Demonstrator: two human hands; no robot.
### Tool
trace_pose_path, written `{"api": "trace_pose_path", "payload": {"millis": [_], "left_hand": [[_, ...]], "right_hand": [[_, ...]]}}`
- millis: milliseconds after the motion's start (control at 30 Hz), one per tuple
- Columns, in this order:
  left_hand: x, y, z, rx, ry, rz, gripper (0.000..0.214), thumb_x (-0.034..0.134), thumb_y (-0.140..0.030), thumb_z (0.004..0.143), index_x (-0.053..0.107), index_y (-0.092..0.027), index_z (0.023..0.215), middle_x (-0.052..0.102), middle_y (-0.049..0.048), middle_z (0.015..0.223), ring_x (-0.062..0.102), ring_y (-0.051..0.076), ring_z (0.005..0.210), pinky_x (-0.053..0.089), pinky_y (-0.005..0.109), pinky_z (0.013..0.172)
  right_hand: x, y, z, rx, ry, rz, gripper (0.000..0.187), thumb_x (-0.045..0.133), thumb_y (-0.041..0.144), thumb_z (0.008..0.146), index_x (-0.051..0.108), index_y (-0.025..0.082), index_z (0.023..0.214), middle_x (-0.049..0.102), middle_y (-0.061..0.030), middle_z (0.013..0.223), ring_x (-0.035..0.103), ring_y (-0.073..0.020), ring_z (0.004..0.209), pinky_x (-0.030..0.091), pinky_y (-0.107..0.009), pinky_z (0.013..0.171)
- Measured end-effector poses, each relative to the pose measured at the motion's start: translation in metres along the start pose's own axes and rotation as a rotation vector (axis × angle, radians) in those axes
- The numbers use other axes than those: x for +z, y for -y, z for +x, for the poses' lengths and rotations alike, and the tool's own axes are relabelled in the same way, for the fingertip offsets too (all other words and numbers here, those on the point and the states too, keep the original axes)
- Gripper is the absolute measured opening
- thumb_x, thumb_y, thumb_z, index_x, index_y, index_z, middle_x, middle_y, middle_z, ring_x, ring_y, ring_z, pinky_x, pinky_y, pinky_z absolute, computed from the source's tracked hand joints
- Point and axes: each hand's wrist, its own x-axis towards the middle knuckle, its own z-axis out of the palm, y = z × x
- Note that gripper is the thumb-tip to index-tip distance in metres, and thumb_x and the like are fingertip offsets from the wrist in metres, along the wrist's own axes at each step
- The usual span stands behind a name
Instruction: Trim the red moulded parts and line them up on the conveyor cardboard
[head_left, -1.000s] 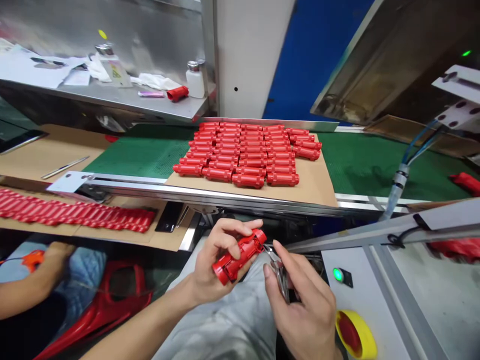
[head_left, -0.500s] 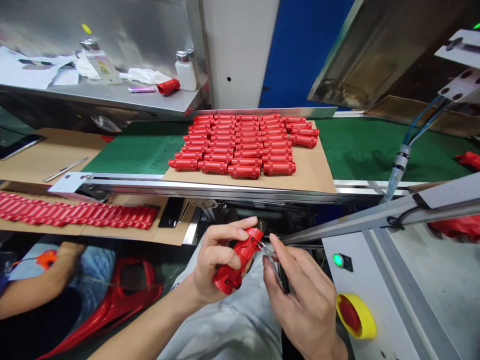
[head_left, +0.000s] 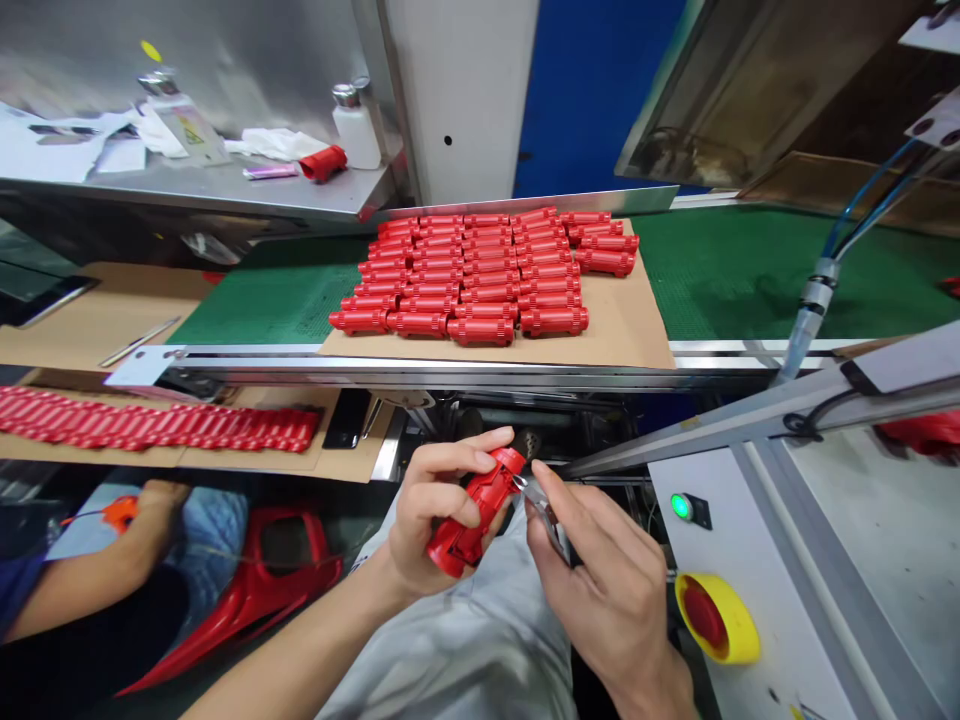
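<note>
My left hand [head_left: 442, 500] is wrapped round a red plastic cylinder-shaped housing [head_left: 480, 515], tilted with its ringed end up and to the right. My thumb and fingers grip its sides, and part of its underside is hidden by the hand. Between the thumb and forefinger of my right hand [head_left: 600, 570] is a pair of metal tweezers [head_left: 546, 512]. Their tip meets the housing's side near the upper end. Whether the tips pinch a small part there is too fine to tell. Both hands are above my lap, in front of the conveyor.
Rows of similar red housings [head_left: 480, 265] lie on cardboard [head_left: 622, 345] over the green conveyor [head_left: 712, 280]. At left is a long row of red parts [head_left: 157, 422] beside a phone [head_left: 346, 418]. A co-worker's arm [head_left: 97, 570] is lower left. An emergency stop button [head_left: 705, 615] stands at right.
The camera view has shifted slightly. The tweezers' tip stays at the housing's upper side, at a slightly different angle. Both hands keep their grip.
</note>
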Motion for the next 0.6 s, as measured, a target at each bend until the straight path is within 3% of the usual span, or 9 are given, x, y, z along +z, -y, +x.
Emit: {"api": "trace_pose_path", "payload": {"millis": [267,600], "left_hand": [[-0.001,-0.001,0.001,-0.024,0.037,-0.026,0.045,0.082,0.015,0.076,0.055,-0.016,0.094,0.064,0.0038,0.122,0.076,0.034,0.128,0.073,0.038,0.100],[-0.010,-0.001,0.005,-0.050,0.126,-0.010,0.047,0.080,0.013,0.079,0.053,-0.019,0.100,0.062,0.0047,0.121,0.078,0.036,0.125,0.074,0.043,0.096]], "right_hand": [[0.000,-0.005,-0.001,-0.002,0.015,0.056,0.053,0.073,-0.002,0.092,0.069,0.013,0.143,0.077,-0.0085,0.104,0.072,-0.0171,0.089,0.060,-0.031,0.084],[-0.004,-0.009,0.000,-0.012,0.056,0.082,0.057,0.072,-0.003,0.093,0.067,0.014,0.147,0.077,-0.0086,0.106,0.071,-0.0170,0.091,0.061,-0.032,0.085]]}}
